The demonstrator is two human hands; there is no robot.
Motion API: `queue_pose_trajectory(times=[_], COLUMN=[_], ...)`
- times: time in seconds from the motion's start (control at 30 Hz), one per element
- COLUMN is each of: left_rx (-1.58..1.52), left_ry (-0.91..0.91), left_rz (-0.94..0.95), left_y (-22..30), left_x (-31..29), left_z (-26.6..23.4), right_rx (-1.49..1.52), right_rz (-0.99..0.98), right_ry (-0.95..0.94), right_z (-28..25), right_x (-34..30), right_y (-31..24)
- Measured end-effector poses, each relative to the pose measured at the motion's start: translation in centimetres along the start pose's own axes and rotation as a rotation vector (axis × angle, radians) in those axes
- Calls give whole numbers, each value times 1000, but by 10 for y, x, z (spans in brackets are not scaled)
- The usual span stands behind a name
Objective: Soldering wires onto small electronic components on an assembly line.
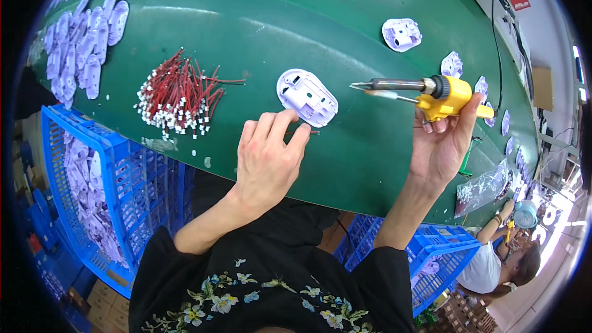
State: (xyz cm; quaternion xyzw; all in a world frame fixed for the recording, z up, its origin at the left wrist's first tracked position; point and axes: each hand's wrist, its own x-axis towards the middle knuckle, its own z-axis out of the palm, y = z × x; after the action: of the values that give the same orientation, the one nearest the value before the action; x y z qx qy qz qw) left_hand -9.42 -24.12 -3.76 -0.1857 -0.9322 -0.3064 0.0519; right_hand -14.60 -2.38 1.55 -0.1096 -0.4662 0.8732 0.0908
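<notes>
My right hand is wrapped around a yellow soldering gun. Its metal tip points left, raised above the green table, with a thin white-ended feed tube beneath. Left of the tip, a pale lilac plastic shell lies with its inner side up, showing ribs and small dark slots. My left hand is at the shell's lower left edge, fingers curled and closed. A short red wire pokes out beside its thumb; the rest is mostly hidden by the fingers. The soldering tip is apart from shell and wire.
A heap of red wires with white connectors lies left. Many lilac shells are piled farther left; others dot the table's far and right sides. Blue crates stand along the near edge. A plastic bag and a co-worker are at right.
</notes>
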Motion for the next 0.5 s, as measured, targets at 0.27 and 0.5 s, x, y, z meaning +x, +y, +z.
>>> queue_pose_trajectory(times=[0.27,0.5], left_rx=[-1398,-1831], left_ry=[290,360], left_rz=[-271,-228], left_y=[19,26], left_x=[37,53], left_z=[-23,-16], right_rx=[197,259], right_rz=[119,198], right_ry=[-28,12], right_z=[32,59], right_x=[-13,-23], right_y=[11,19])
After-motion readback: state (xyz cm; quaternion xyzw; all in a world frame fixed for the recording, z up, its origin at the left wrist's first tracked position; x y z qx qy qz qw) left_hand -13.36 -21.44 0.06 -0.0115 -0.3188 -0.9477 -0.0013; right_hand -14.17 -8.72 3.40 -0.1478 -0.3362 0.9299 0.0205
